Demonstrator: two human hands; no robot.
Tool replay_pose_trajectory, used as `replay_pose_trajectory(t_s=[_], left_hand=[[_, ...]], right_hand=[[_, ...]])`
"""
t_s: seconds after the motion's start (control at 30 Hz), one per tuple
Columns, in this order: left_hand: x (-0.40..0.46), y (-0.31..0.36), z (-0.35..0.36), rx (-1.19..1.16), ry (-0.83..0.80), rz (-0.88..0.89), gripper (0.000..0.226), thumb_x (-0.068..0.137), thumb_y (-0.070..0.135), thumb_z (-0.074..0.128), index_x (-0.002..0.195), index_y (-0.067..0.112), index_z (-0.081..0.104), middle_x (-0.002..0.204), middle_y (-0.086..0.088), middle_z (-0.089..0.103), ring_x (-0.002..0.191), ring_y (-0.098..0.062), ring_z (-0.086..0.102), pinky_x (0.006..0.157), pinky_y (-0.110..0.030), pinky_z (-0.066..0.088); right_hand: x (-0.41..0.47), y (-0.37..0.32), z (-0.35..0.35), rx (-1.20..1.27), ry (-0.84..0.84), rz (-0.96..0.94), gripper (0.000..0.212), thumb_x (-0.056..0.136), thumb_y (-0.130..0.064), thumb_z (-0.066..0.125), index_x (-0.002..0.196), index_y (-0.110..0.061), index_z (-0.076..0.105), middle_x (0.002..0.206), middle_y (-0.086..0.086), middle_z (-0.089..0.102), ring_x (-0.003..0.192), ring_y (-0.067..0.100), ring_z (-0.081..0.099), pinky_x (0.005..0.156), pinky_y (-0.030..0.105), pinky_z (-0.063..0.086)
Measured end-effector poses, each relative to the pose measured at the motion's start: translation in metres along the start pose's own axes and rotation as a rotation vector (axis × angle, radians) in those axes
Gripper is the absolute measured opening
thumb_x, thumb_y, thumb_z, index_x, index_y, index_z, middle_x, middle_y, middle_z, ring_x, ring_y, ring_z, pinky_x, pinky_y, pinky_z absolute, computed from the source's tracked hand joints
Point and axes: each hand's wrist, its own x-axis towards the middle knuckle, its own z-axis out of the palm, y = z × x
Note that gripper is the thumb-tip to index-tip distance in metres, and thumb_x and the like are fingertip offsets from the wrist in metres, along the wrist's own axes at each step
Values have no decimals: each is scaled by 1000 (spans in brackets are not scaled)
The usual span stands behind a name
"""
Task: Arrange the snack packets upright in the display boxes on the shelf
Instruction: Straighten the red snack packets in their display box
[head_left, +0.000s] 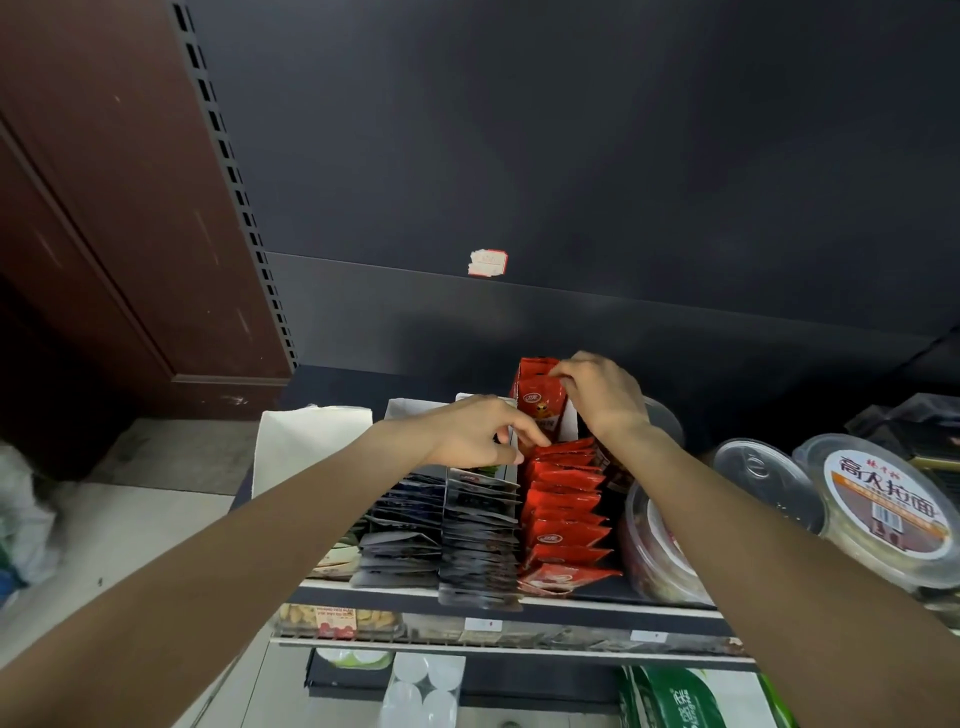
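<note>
While the right hand (597, 397) pinches the top of a red packet (540, 400) at the far end of the red row (563, 499), the left hand (478, 434), fingers curled, steadies the row; seat it upright, pressed back.

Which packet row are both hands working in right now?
The red row, rightmost of three; left hand and right hand touch it. The two dark rows lie untouched.
</note>
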Motion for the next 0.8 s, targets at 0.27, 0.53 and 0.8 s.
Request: replay_pose_trajectory(t_s=[0.27,0.53,0.8], left_hand=[[-2,7,8,-52,79,-20,29,94,15,54,122,19,61,119,1,62,99,-13,56,89,-26,45],[4,23,23,-18,233,-157,27,97,17,48,120,15,63,122,-3,61,103,-13,57,91,-26,45],[9,44,41,3,387,-282,18,92,14,57,107,14,67,110,-4,67,100,-16,62,93,-33,49]], right_hand=[[-17,11,-8,258,-119,40,40,96,-15,49,136,-18,46,142,2,43,131,19,40,107,32,33],[-64,16,2,727,-124,233,37,96,-25,49,132,-18,51,124,6,61,113,20,58,96,32,45],[-104,26,16,1077,-177,288,38,95,-23,53,132,-16,50,114,4,63,107,21,60,92,41,50]])
